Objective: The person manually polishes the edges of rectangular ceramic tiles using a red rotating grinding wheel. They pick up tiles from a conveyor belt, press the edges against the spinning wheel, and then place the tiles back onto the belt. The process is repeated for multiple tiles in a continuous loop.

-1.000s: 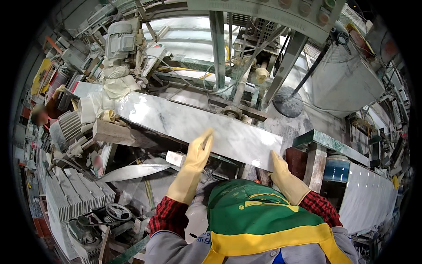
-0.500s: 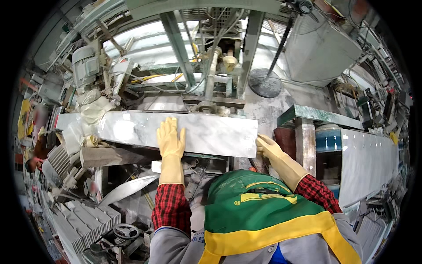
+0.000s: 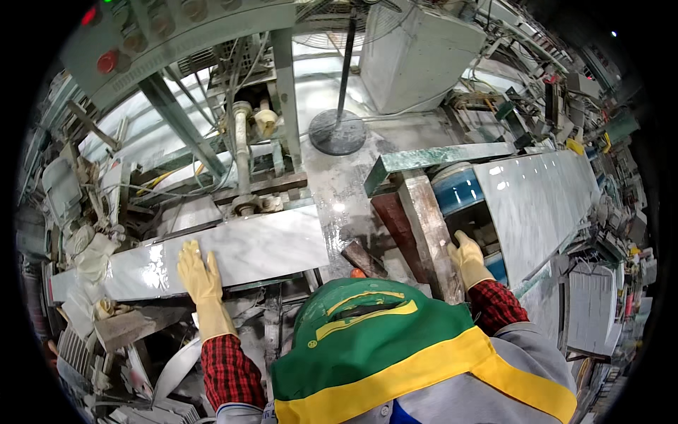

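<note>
A long white marble-look slab [image 3: 272, 242] with grey veins lies on the left, its polished top wet and shiny. My left hand [image 3: 200, 275], in a cream rubber glove, rests flat on its near edge with the fingers stretched out. My right hand [image 3: 469, 260], gloved alike, is off to the right, beside a wet upright beam [image 3: 429, 237] and a blue drum [image 3: 458, 189]. Its fingers look apart, and nothing shows in them; whether it touches the beam I cannot tell. A second pale slab [image 3: 540, 205] lies just beyond this hand.
At the upper left stands a control panel [image 3: 176, 42] with a red button. A fan's round black base [image 3: 337, 132] is on the wet floor ahead, near a large grey box [image 3: 417, 60]. A green-edged stone strip [image 3: 441, 161] crosses the beam. My green apron [image 3: 367, 332] fills the lower middle.
The view has swung to the right. My right hand has left the end of the long slab and moved right to the beam and drum. My left hand stays flat on the slab.
</note>
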`<state>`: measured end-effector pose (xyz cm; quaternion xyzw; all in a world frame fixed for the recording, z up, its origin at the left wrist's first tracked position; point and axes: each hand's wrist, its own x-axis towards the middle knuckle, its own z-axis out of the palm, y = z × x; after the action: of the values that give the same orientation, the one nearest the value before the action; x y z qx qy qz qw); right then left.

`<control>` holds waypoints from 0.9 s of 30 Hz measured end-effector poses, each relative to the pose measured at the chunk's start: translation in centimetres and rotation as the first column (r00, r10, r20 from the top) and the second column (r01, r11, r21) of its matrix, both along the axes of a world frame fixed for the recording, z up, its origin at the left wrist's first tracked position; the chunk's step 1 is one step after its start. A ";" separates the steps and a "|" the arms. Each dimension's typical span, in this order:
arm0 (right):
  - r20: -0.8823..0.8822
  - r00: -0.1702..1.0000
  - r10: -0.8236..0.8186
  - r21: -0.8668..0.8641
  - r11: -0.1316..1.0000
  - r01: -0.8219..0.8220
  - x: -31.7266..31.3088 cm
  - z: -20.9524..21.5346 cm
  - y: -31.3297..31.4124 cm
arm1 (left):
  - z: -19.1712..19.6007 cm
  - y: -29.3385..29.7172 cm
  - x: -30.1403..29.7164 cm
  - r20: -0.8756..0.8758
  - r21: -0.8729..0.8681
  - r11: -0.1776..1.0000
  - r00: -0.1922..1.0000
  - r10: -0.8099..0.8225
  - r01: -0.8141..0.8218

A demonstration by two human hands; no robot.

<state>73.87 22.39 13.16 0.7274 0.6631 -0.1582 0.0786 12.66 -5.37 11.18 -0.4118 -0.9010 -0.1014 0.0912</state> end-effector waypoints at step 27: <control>0.222 0.905 0.363 -0.510 0.834 -0.209 0.3 -9.3 -0.6 | 1.4 0.0 -1.5 0.057 -0.068 0.992 0.992 0.114 -0.110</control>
<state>74.15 21.82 3.85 0.5924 0.6856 -0.1859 0.3802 11.12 -5.39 12.58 -0.3600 -0.9279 -0.0793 0.0559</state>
